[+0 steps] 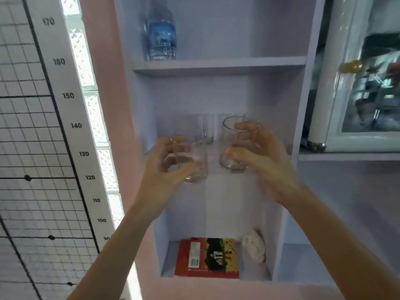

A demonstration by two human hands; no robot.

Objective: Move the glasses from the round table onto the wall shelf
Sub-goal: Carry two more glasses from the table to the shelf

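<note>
The lavender wall shelf [218,67] fills the middle of the view. To its left a white height chart [62,79] is printed 170 down to 90 in tens. Both hands are up at the middle compartment.

The left hand [160,169] has its grip clamped round the left glass [192,161], a clear, plain tumbler. The right hand [262,154] has its grip clamped on the right glass [231,146], which looks the same. Each glass stands near upright, long axis vertical, mouth up and thick base down, at the front of that compartment. Whether either base touches the board I cannot tell.

More glasses [206,128] stand blurred at the back of the compartment. On the shelf above, a water bottle [162,33] bears an unreadable blue label. Below lies a red book [207,258], its print too small to read.
</note>
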